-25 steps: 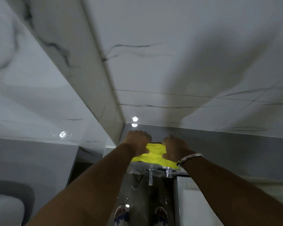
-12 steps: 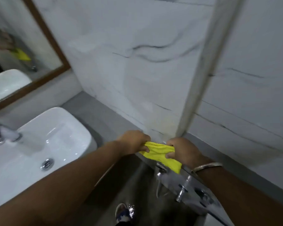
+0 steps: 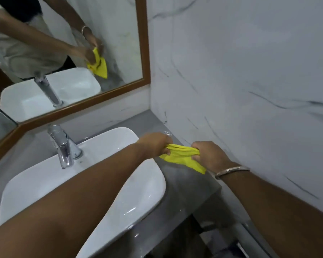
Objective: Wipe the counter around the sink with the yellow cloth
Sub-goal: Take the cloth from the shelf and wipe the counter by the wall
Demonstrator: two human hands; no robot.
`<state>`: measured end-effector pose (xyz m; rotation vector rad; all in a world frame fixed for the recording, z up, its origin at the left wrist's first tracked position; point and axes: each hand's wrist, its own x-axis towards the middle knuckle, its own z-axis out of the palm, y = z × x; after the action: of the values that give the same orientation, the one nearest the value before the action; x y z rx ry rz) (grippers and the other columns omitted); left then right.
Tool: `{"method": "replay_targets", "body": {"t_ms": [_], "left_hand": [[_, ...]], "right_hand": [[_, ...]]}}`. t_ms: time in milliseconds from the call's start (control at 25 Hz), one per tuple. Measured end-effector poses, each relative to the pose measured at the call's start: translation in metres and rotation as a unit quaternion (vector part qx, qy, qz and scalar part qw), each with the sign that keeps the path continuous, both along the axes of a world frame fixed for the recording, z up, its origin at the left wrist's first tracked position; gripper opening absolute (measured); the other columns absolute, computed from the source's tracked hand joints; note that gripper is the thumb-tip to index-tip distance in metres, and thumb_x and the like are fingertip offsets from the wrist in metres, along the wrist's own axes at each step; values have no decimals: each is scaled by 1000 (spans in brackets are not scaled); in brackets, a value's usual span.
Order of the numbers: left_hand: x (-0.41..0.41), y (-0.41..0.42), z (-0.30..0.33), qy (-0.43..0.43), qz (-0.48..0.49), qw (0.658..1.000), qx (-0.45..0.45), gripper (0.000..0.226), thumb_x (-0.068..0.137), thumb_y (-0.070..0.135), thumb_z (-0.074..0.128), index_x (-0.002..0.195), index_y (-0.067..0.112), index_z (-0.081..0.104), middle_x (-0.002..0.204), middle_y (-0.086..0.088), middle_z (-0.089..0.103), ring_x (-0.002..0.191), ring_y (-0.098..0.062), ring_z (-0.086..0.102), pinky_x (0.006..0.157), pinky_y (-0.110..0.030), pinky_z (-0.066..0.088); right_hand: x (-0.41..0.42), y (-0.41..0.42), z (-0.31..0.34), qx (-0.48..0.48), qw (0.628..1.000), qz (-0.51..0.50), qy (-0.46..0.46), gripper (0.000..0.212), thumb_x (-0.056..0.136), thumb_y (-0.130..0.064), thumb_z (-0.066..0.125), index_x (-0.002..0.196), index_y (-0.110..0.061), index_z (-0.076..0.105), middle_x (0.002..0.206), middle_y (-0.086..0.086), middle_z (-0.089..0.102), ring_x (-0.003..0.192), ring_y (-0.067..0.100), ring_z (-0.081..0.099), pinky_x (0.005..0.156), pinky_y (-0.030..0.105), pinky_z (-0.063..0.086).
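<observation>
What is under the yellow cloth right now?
The yellow cloth, bunched between the left hand and right hand, hangs over the grey counter beside the sink. The strip of counter directly below it is hidden.

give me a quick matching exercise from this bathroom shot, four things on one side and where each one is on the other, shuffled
Things:
1. yellow cloth
2. tap
3. bangle
4. mirror

Places:
A. on the right wrist
B. on the wall behind the sink
C. stretched between the left hand and right hand
D. at the back rim of the sink

Pairs: 1-C, 2-D, 3-A, 4-B
</observation>
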<state>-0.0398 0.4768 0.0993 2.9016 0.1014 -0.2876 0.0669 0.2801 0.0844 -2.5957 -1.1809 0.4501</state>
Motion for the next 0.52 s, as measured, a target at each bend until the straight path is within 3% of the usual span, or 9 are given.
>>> {"method": "replay_targets", "body": {"t_ms": [160, 280, 360, 440, 520], "left_hand": [[35, 42, -45, 45, 21, 998, -30, 29, 83, 38, 67, 107, 24, 63, 108, 0, 65, 100, -24, 60, 76, -33, 43], [55, 55, -99, 120, 22, 991, -62, 37, 83, 40, 69, 116, 25, 62, 116, 0, 63, 104, -23, 58, 81, -32, 43], [64, 57, -124, 160, 33, 985, -56, 30, 87, 36, 62, 117, 30, 62, 121, 2, 63, 107, -22, 57, 83, -33, 43], [68, 55, -124, 137, 55, 989, -27, 28, 92, 33, 54, 119, 33, 61, 124, 1, 64, 111, -23, 58, 90, -34, 42], [62, 57, -117, 61, 65, 996, 9, 33, 94, 38, 51, 125, 32, 58, 128, 2, 63, 118, -23, 55, 102, -37, 35]], "right_hand": [[26, 40, -44, -16, 1000, -19, 8, 17, 71, -19, 58, 88, -17, 60, 87, 8, 68, 84, 34, 60, 63, 35, 46], [44, 45, -96, -58, 998, 12, 37, 26, 74, -23, 59, 100, -20, 62, 99, 10, 69, 93, 34, 61, 71, 36, 47], [54, 43, -131, -103, 992, 37, 59, 28, 77, -25, 58, 104, -18, 61, 103, 12, 69, 98, 35, 61, 76, 38, 48], [59, 41, -149, -118, 991, 41, 48, 32, 79, -26, 57, 109, -16, 60, 108, 14, 68, 102, 35, 60, 80, 39, 47], [61, 45, -157, -74, 995, 62, -25, 45, 77, -22, 60, 121, -14, 56, 120, 15, 64, 110, 35, 59, 89, 40, 49]]}}
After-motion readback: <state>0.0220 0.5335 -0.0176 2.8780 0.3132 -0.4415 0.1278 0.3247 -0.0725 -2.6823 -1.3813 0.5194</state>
